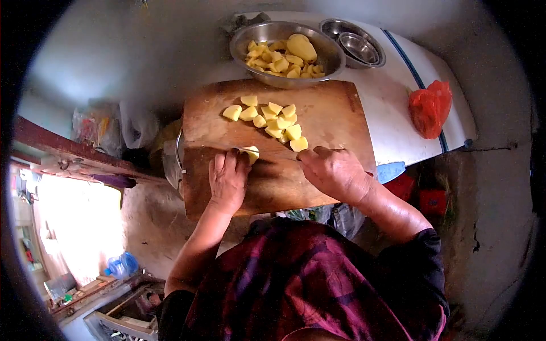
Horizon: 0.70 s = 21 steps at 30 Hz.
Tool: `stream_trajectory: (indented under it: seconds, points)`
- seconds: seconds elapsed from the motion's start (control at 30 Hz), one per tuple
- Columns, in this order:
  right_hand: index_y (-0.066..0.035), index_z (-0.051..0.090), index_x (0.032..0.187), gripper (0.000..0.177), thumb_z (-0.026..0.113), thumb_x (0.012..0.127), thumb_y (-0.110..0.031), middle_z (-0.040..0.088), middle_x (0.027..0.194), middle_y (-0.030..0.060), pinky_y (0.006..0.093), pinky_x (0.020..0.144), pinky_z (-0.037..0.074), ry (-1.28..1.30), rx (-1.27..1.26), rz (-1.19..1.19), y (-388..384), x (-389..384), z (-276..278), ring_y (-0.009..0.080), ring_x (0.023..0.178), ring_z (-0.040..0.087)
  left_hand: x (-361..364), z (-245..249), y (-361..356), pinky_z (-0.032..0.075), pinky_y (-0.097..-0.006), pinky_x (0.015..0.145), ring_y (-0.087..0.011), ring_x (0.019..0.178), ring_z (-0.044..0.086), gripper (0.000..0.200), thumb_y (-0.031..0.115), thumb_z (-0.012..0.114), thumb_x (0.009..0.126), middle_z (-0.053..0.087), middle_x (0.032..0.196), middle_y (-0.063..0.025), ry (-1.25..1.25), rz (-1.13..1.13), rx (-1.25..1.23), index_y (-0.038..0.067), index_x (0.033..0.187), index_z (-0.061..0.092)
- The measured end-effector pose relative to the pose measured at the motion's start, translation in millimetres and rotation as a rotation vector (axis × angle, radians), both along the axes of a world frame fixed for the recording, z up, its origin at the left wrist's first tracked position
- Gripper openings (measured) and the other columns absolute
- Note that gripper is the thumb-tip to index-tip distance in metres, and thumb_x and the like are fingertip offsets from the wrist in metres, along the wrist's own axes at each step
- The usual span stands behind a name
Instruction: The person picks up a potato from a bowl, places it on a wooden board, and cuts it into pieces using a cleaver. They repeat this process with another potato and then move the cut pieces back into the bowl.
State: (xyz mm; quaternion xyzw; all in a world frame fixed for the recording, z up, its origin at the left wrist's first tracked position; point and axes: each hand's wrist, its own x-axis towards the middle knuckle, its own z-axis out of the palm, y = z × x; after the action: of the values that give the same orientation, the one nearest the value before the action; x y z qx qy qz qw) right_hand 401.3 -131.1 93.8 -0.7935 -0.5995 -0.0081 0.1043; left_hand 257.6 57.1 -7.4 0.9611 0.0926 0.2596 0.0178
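My left hand is closed on a piece of potato, holding it against the wooden cutting board. My right hand wraps round a knife, whose handle is hidden in the fist. Its dark blade points left toward the held piece and is hard to make out. Just beyond the blade lies a loose group of cut potato chunks, pale yellow and peeled. One chunk sits right by my right fingertips.
Behind the board stands a metal bowl with many potato pieces and a larger peeled potato. Smaller metal bowls are nested to its right. A red plastic bag lies on the white table. Plastic bags hang at left.
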Motion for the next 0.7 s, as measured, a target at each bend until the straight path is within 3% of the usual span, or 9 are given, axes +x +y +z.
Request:
stream_trajectory:
  seconds: [0.2, 0.43, 0.47, 0.57, 0.7]
  points:
    - [-0.006, 0.051, 0.079, 0.009, 0.053, 0.076, -0.014, 0.057, 0.062, 0.0087, 0.0386, 0.043, 0.046, -0.083, -0.192, 0.053, 20, 10, -24, 0.0264, 0.053, 0.058, -5, 6, 3, 0.040, -0.0415, 0.077, -0.0313, 0.094, 0.045, 0.033, 0.011, 0.065, 0.066, 0.048, 0.105, -0.0122, 0.069, 0.020, -0.102, 0.008, 0.098, 0.056]
    - [-0.003, 0.051, 0.078, 0.021, 0.049, 0.083, -0.023, 0.058, 0.061, 0.0148, 0.0414, 0.046, 0.048, 0.148, 0.090, -0.129, 22, 11, -36, 0.0295, 0.053, 0.059, 5, 8, -15, 0.043, -0.0432, 0.073, -0.0353, 0.092, 0.044, 0.036, 0.009, 0.069, 0.063, 0.044, 0.103, -0.0148, -0.053, 0.094, -0.227, 0.007, 0.096, 0.054]
    - [-0.003, 0.050, 0.082, 0.019, 0.052, 0.083, -0.022, 0.059, 0.068, 0.0176, 0.0426, 0.054, 0.046, 0.237, 0.036, -0.185, 19, 10, -31, 0.0368, 0.061, 0.057, 9, 8, -18, 0.044, -0.0428, 0.073, -0.0355, 0.091, 0.045, 0.035, 0.011, 0.069, 0.064, 0.044, 0.103, -0.0151, -0.074, 0.122, -0.246, 0.007, 0.096, 0.054]
    - [-0.004, 0.051, 0.079, 0.017, 0.048, 0.083, -0.020, 0.060, 0.064, 0.0147, 0.0420, 0.048, 0.048, 0.090, -0.024, -0.098, 13, 2, -14, 0.0304, 0.054, 0.059, 14, 7, -25, 0.044, -0.0414, 0.069, -0.0359, 0.089, 0.045, 0.030, 0.016, 0.068, 0.068, 0.043, 0.099, -0.0162, -0.121, 0.162, -0.262, 0.005, 0.092, 0.053]
    - [-0.005, 0.052, 0.085, 0.015, 0.049, 0.080, -0.018, 0.062, 0.067, 0.0146, 0.0399, 0.047, 0.049, -0.004, -0.275, -0.083, 25, -11, -12, 0.0286, 0.057, 0.062, 13, 7, -26, 0.043, -0.0437, 0.070, -0.0365, 0.087, 0.044, 0.031, 0.014, 0.067, 0.068, 0.042, 0.096, -0.0172, -0.082, 0.152, -0.280, 0.003, 0.092, 0.052]
